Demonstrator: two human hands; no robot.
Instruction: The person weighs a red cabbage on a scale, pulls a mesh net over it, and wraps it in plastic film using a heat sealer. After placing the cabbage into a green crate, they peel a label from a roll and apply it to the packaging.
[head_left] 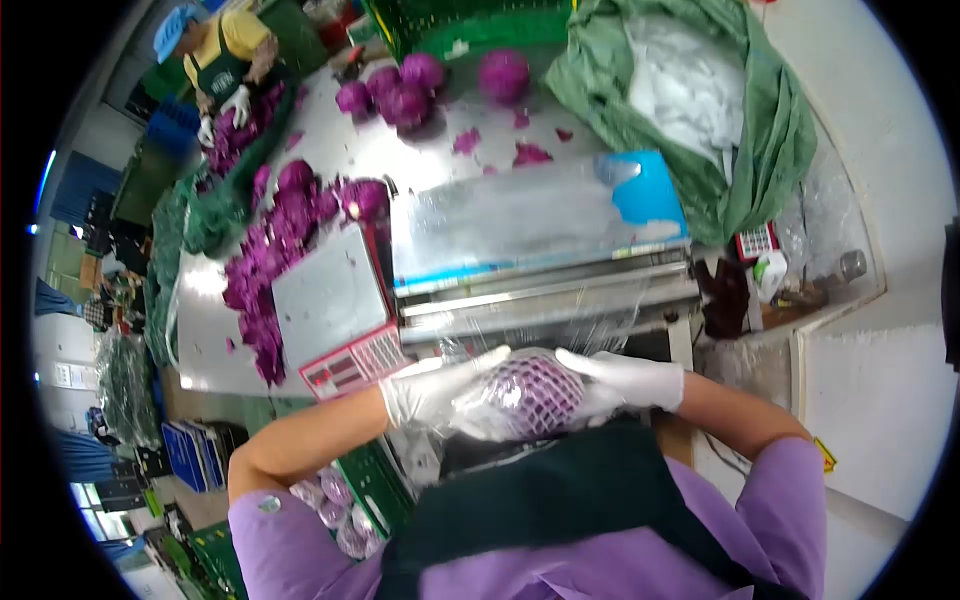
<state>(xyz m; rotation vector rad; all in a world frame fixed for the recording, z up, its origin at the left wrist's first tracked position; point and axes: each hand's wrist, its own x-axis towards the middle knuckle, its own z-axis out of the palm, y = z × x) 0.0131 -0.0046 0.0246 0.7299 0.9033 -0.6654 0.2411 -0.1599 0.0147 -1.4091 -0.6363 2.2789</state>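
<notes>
Between my two white-gloved hands is a round purple cabbage in a white foam net, close in front of my apron. My left hand grips its left side, and my right hand its right side, thumbs near the top. Clear plastic film stretches from the wrapping machine towards the cabbage and shines over its front. My fingers under the cabbage are partly hidden.
Left of the machine stands a weighing scale beside a heap of purple leaves. Loose cabbages lie farther back. A green bag with white foam nets sits at right. Wrapped cabbages fill a crate below left. A co-worker handles leaves.
</notes>
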